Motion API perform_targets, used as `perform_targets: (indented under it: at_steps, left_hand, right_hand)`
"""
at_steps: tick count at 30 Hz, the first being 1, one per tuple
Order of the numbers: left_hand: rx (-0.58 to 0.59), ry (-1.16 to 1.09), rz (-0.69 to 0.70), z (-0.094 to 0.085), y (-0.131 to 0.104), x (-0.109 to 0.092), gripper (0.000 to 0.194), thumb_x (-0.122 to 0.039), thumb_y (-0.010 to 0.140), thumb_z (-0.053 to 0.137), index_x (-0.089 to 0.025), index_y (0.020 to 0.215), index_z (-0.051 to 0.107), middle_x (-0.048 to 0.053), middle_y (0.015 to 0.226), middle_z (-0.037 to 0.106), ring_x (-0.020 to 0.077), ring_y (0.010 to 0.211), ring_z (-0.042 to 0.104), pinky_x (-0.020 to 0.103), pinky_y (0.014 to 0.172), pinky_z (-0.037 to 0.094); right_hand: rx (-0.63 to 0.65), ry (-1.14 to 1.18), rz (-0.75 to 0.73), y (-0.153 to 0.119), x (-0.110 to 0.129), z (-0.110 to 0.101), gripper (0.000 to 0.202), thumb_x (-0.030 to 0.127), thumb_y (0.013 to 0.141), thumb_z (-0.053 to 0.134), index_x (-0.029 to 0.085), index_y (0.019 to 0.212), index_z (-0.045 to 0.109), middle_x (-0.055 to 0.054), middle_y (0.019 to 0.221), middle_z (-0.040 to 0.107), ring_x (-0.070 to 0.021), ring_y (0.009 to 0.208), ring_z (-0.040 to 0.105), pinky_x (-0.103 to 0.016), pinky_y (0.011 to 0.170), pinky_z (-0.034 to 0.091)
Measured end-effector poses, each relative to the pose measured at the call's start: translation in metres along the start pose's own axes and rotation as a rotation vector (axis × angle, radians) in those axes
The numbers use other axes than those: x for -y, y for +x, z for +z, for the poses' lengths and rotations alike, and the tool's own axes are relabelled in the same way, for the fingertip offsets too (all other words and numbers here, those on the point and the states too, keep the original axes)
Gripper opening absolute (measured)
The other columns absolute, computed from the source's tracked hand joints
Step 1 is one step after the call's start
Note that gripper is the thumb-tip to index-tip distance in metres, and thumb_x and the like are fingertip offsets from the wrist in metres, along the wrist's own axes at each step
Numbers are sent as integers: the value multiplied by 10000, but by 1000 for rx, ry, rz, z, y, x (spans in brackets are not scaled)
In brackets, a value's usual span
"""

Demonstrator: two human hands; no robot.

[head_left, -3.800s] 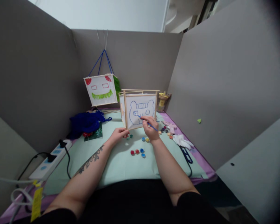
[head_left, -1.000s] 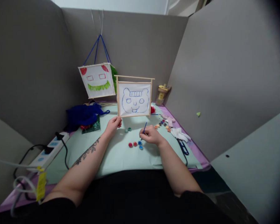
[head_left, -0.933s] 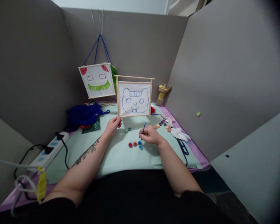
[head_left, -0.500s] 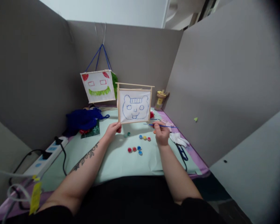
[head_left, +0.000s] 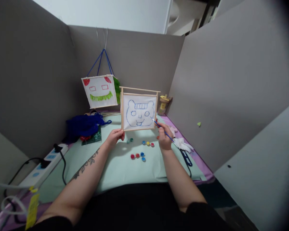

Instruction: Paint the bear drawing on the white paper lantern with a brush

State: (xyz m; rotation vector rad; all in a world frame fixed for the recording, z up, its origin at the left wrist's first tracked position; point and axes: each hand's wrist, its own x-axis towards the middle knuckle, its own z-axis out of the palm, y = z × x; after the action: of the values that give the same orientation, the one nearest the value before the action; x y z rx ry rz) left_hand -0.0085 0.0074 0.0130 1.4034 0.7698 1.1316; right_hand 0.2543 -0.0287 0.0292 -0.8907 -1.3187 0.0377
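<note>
My left hand (head_left: 116, 136) grips the lower left corner of a wood-framed lantern (head_left: 140, 120), holding it up above the table. Its white front panel bears a blue-outlined animal face with round eyes, ears and a tongue. Between the fingers of my right hand (head_left: 165, 137) is a thin blue paintbrush (head_left: 159, 125). The brush tip lies at or just before the right cheek of the face; whether it touches cannot be made out. Below, on the pale green table cover, are small paint pots: a red, pink and blue group (head_left: 137, 156) and a blue, yellow and red strip (head_left: 148, 143).
A second painted lantern (head_left: 100, 93) hangs by blue cords at the back left. Blue fabric (head_left: 80, 126) and a power strip (head_left: 44, 165) lie to the left. White gloves (head_left: 183, 145) and a yellow-topped bottle (head_left: 162, 104) are on the right. Grey partitions (head_left: 207, 80) enclose the table.
My right hand has turned the paintbrush from nearly level to tip-up, bringing its tip to the lantern's panel. My left hand still holds the lantern. The view has shifted slightly.
</note>
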Motion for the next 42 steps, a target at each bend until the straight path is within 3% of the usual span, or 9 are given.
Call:
perform_targets:
  at_steps: [5, 9, 14, 17, 21, 30, 42]
  left_hand:
    - [-71, 25, 37, -1, 1, -2, 258, -366, 707, 589, -141, 594, 531, 0, 495, 516, 98, 481, 447, 226, 498, 325]
    - [-203, 222, 122, 3, 0, -6, 305, -357, 740, 534, -156, 516, 486, -10, 466, 481, 97, 479, 422, 226, 511, 325]
    - [-528, 490, 142, 7, -1, -6, 316, -373, 770, 479, -180, 524, 434, -35, 463, 422, 102, 482, 396, 219, 496, 303]
    - [-610, 517, 120, 5, 1, -2, 332, -412, 781, 463, -187, 540, 421, -38, 474, 422, 105, 482, 396, 217, 486, 303]
    - [-597, 559, 105, 3, 4, 3, 338, -441, 773, 469, -187, 552, 441, -37, 481, 435, 109, 485, 407, 218, 485, 308]
    - [-530, 518, 26, 4, 5, 3, 329, -434, 740, 481, -186, 527, 442, -37, 443, 422, 108, 449, 404, 218, 465, 310]
    - [-514, 568, 32, 1, 6, 11, 346, -449, 748, 469, -185, 525, 455, -28, 450, 444, 119, 468, 420, 219, 479, 320]
  right_hand:
    - [-101, 90, 35, 23, 24, 5, 178, 254, 831, 475, 174, 909, 614, -49, 857, 648, -183, 800, 614, -314, 702, 485]
    - [-96, 121, -9, 45, 36, 13, 212, 245, 832, 458, 189, 967, 612, -52, 903, 648, -186, 844, 612, -326, 741, 479]
    - [-107, 105, -30, 39, 15, 32, 193, 235, 813, 477, 183, 914, 633, -49, 865, 645, -184, 814, 603, -324, 735, 483]
    - [-56, 84, -48, 26, 2, 34, 184, 219, 804, 484, 186, 883, 646, -45, 853, 647, -185, 817, 598, -327, 740, 484]
    - [19, 25, -122, 21, 0, 32, 193, 189, 791, 500, 202, 896, 661, -42, 859, 656, -185, 830, 594, -335, 754, 485]
    - [48, -88, -231, 25, -2, 35, 226, 146, 783, 495, 213, 905, 673, -44, 865, 689, -184, 840, 610, -364, 815, 484]
    - [84, -119, -213, 24, 1, 35, 221, 182, 800, 502, 215, 926, 681, -48, 867, 696, -190, 843, 603, -368, 806, 492]
